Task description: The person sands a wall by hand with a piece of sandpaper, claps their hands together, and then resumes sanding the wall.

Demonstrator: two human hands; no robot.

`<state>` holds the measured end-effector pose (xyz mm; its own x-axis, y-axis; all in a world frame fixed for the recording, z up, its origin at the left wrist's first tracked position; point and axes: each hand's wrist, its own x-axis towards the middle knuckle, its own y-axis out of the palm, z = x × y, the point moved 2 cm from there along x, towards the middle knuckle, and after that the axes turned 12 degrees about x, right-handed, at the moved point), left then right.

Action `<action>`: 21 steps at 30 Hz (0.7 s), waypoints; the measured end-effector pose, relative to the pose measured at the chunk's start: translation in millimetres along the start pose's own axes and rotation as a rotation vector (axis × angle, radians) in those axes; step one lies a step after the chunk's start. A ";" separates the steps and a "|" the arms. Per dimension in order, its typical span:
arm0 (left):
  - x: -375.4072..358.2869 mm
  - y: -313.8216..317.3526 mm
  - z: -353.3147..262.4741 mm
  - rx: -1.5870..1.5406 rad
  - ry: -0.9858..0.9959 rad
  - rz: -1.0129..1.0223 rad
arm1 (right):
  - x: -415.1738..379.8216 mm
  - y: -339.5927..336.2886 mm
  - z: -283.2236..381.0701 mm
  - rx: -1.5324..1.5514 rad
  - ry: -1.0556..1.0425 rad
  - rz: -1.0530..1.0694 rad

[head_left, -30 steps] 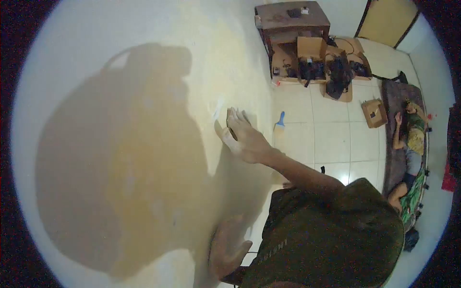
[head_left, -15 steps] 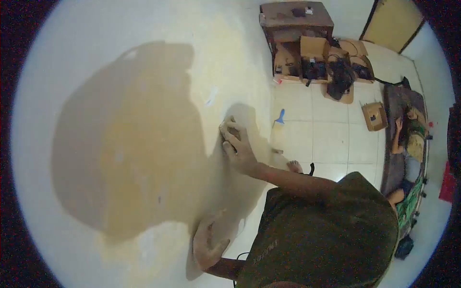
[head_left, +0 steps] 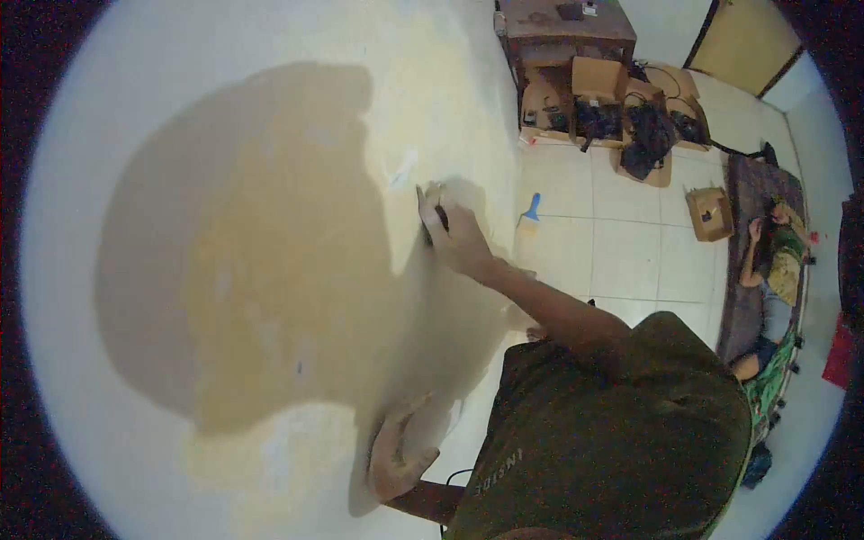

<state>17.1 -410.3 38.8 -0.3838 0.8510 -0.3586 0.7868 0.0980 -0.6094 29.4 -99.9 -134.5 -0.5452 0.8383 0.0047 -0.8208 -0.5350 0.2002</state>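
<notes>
The pale wall point(head_left: 297, 297) fills the left side of this sideways-turned view, with yellowish patches and whitish spots. My right hand point(head_left: 459, 238), dusty and with bent fingers, presses at the wall beside a white mark point(head_left: 404, 168). Its fingers close around a thin dark piece point(head_left: 442, 216) that looks like sandpaper, mostly hidden by the hand. Lower in the picture, my left hand point(head_left: 396, 463) rests against the wall, thumb and fingers apart in a curve, holding nothing visible. A head-shaped shadow covers much of the patched area.
On the tiled floor point(head_left: 621, 261) lies a blue-handled scraper point(head_left: 533, 207). Open cardboard boxes point(head_left: 598, 76) with dark gear stand by a brown table point(head_left: 571, 27). A small box point(head_left: 709, 214) sits near a mat point(head_left: 742, 180), where another person point(head_left: 778, 261) lies.
My right hand has slid along the wall toward the picture's top, closer to the white mark, and its arm reaches out further. My left hand stays nearly in place. The view shifts slightly.
</notes>
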 end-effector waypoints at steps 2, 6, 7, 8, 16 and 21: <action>3.1 -1.4 -3.5 0.069 0.005 0.028 | 13.8 -1.3 -0.4 -0.096 -0.105 -0.031; 6.6 -1.9 -8.7 0.026 0.000 0.029 | -38.5 20.7 -4.4 0.027 0.094 0.082; 5.5 -1.6 -5.9 -0.019 -0.016 0.035 | -51.6 25.8 -8.4 0.006 0.034 0.116; 7.1 -2.7 -5.6 -0.035 -0.018 0.042 | -57.5 30.6 -11.5 -0.012 -0.026 0.148; 4.4 -0.8 -3.7 -0.029 0.015 0.080 | -61.0 37.7 6.5 -0.157 -0.200 0.062; -3.6 3.4 14.3 -0.032 0.069 0.080 | -46.1 42.2 19.2 -0.083 -0.252 0.044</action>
<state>14.2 -420.4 27.9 -0.2857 0.8901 -0.3550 0.8292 0.0439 -0.5572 23.2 -159.1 -107.4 -0.5296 0.8082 0.2574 -0.8141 -0.5696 0.1135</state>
